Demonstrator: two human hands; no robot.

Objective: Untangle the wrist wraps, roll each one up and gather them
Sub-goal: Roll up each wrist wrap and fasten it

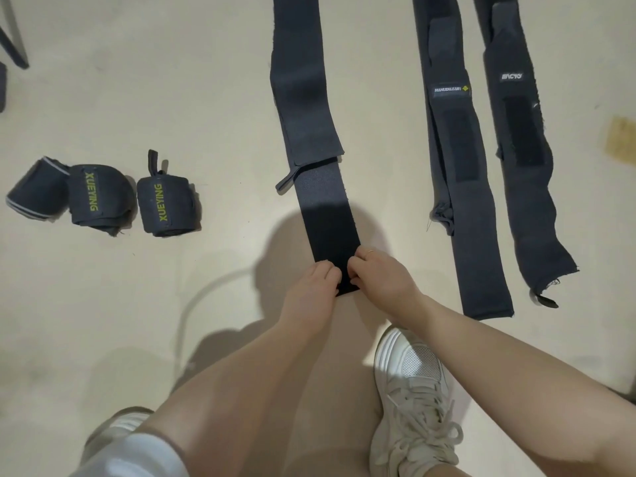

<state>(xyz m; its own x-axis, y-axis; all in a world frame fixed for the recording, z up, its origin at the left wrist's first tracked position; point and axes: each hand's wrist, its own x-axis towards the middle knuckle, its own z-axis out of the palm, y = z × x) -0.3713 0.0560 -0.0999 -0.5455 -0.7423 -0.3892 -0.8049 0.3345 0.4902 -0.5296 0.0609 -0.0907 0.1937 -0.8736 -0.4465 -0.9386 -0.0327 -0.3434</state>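
Note:
A long dark wrist wrap [303, 108] lies stretched out on the floor ahead of me, its black hook-and-loop end [327, 222] nearest me. My left hand [315, 287] and my right hand [378, 275] both pinch that near end between curled fingers and thumbs. Two more flat wraps lie to the right: one labelled MANUEKLEAR [461, 166] and another [523, 156] beside it. Three rolled wraps sit at the left: two marked XUEYING [98, 197] [165, 206] and a third roll [36, 189] with a grey edge.
My white sneaker [413, 401] stands just below my right forearm, the other shoe [120, 428] at lower left. A dark frame leg [13, 39] is at the top left corner. A yellowish patch [621, 139] marks the floor at the right edge.

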